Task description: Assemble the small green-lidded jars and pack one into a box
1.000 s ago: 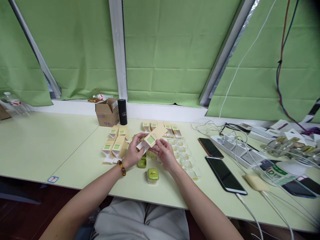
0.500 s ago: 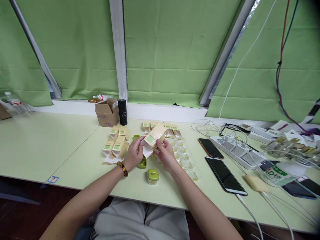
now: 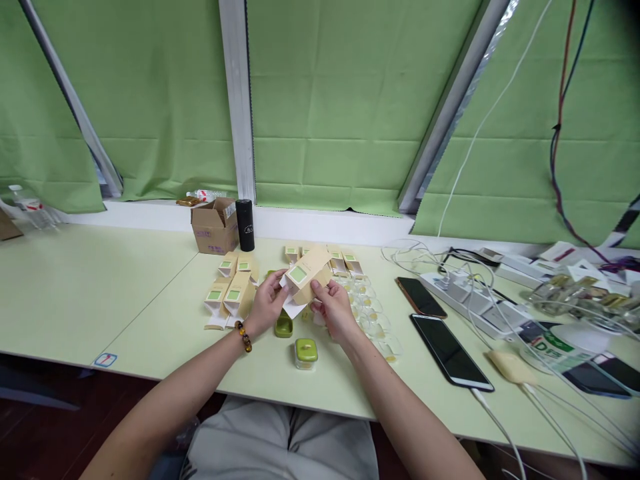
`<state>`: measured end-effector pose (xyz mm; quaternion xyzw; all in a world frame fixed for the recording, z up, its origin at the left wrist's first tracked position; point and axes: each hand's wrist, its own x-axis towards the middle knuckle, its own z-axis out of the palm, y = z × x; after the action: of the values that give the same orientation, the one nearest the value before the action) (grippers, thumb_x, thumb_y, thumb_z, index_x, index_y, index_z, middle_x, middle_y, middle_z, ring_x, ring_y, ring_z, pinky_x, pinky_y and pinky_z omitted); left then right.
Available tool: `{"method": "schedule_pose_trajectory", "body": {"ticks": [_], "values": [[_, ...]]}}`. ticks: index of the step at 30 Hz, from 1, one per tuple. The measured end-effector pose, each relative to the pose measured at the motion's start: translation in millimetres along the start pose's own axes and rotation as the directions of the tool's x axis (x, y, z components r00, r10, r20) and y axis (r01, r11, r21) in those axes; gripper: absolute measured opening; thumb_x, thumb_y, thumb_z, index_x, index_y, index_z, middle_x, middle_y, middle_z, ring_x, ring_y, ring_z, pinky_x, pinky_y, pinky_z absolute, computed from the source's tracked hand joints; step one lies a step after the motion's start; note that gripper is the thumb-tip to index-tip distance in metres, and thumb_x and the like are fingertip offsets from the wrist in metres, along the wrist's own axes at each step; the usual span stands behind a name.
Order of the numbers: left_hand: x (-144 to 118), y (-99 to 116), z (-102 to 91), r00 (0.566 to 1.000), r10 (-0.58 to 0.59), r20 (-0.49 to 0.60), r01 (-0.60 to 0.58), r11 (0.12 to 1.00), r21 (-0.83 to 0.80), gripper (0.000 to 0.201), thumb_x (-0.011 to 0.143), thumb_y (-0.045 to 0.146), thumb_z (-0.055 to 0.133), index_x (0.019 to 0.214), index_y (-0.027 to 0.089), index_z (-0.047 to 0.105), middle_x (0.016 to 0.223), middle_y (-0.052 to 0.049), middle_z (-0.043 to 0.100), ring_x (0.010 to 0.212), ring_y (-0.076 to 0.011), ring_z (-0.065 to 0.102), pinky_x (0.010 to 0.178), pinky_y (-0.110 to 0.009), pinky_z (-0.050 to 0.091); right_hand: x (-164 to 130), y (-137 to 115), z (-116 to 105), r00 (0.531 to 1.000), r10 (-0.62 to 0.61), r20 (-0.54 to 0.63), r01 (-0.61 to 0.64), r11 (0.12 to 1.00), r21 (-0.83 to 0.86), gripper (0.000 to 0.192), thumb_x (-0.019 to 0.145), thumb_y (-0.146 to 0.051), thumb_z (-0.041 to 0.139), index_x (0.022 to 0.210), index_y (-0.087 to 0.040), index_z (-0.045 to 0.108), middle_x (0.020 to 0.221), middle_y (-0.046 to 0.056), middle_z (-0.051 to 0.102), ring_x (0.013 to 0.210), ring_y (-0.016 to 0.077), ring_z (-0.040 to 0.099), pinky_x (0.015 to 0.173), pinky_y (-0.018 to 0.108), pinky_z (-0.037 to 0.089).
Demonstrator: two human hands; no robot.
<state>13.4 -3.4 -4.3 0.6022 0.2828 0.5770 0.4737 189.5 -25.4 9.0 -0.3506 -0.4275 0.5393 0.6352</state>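
head view: gripping oblong cream cardboard box [image 3: 311, 268] by white paper flaps [image 3: 294, 309] with left hand [image 3: 267, 307], by side with right hand [image 3: 336, 311], above pale-green table [image 3: 165, 327], back from front edge; just spread flaps wider, seemingly opening end.

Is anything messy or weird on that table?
Yes, the white cables on the right look messy: they sprawl in loose loops around the power strip, while the small cartons are grouped neatly. I see no spill.
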Motion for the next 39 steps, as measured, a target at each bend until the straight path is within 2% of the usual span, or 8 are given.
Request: {"method": "schedule_pose_trajectory", "body": {"ticks": [6,9,23,26,29,31,35,39], "values": [[4,0,-5.3,0.989,-0.116,0.088,0.134,0.965,-0.227,0.056,0.084,0.045,0.083,0.126,0.016,0.062,0.101,-0.009,0.077,0.085,-0.0190,0.072,0.077,-0.029,0.055,2,2,-3,0.991,-0.052,-0.121,0.051,0.999,-0.007,0.048,0.063,-0.052,0.094,0.088,-0.018,0.071,0.067,0.001,0.073,0.046,0.0092,0.050,0.041,0.023,0.037],[3,1,-6.9,0.989,-0.105,0.107,0.126,0.968,-0.215,0.052,0.088,0.047,0.079,0.127,0.016,0.063,0.096,-0.007,0.076,0.085,-0.0180,0.071,0.079,-0.028,0.054,2,2,-6,0.983,-0.067,-0.173,0.065,0.998,-0.019,0.048,0.064,-0.049,0.094,0.092,-0.018,0.073,0.074,0.004,0.077,0.053,0.0149,0.062,0.047,0.026,0.048],[11,13,-9.4,0.991,0.123,0.052,-0.134,0.930,0.343,0.026,0.086,0.037,0.080,0.102,0.017,0.072,0.101,-0.008,0.076,0.093,-0.0211,0.070,0.083,-0.033,0.057,-3,0,0,0.967,-0.246,-0.071,0.230,0.957,-0.178,0.034,0.068,-0.035,0.088,0.096,-0.022,0.074,0.097,0.006,0.081,0.083,0.0233,0.074,0.069,0.034,0.060],[11,19,-17.0,0.874,0.467,0.132,-0.462,0.718,0.520,0.005,0.093,0.021,0.068,0.097,0.020,0.072,0.104,-0.008,0.078,0.101,-0.0220,0.070,0.091,-0.038,0.055,-4,-1,0,0.931,-0.364,-0.029,0.349,0.910,-0.223,0.041,0.070,-0.025,0.084,0.110,-0.024,0.073,0.124,0.007,0.077,0.109,0.0255,0.071,0.087,0.038,0.060],[14,23,-26.4,0.570,0.754,0.326,-0.728,0.280,0.626,0.017,0.092,0.010,0.063,0.095,0.024,0.071,0.110,-0.006,0.080,0.102,-0.0227,0.069,0.092,-0.044,0.052,-5,0,0,0.904,-0.426,-0.040,0.400,0.874,-0.278,0.049,0.070,-0.022,0.081,0.119,-0.026,0.071,0.135,0.008,0.071,0.123,0.0271,0.065,0.093,0.038,0.059],[16,24,-30.6,0.437,0.807,0.397,-0.742,0.074,0.666,0.017,0.091,0.011,0.064,0.094,0.026,0.071,0.112,-0.006,0.081,0.098,-0.0229,0.069,0.089,-0.045,0.051,-5,1,0,0.908,-0.415,-0.064,0.377,0.873,-0.309,0.046,0.071,-0.023,0.080,0.117,-0.025,0.072,0.129,0.008,0.073,0.118,0.0272,0.067,0.090,0.038,0.059],[16,27,-32.7,0.373,0.826,0.423,-0.710,-0.039,0.703,0.019,0.090,0.010,0.065,0.095,0.027,0.072,0.107,-0.005,0.082,0.091,-0.0229,0.068,0.084,-0.044,0.050,-3,4,-1,0.918,-0.384,-0.097,0.333,0.881,-0.334,0.039,0.071,-0.024,0.076,0.110,-0.023,0.072,0.121,0.007,0.073,0.105,0.0255,0.069,0.081,0.036,0.059],[20,29,-33.8,0.467,0.826,0.316,-0.637,0.067,0.768,0.022,0.090,0.007,0.063,0.095,0.026,0.075,0.101,-0.005,0.082,0.092,-0.0240,0.066,0.087,-0.045,0.049,0,5,-4,0.903,-0.403,-0.148,0.330,0.873,-0.360,0.030,0.077,-0.028,0.071,0.106,-0.022,0.071,0.115,0.009,0.072,0.105,0.0254,0.064,0.073,0.033,0.058]]}}
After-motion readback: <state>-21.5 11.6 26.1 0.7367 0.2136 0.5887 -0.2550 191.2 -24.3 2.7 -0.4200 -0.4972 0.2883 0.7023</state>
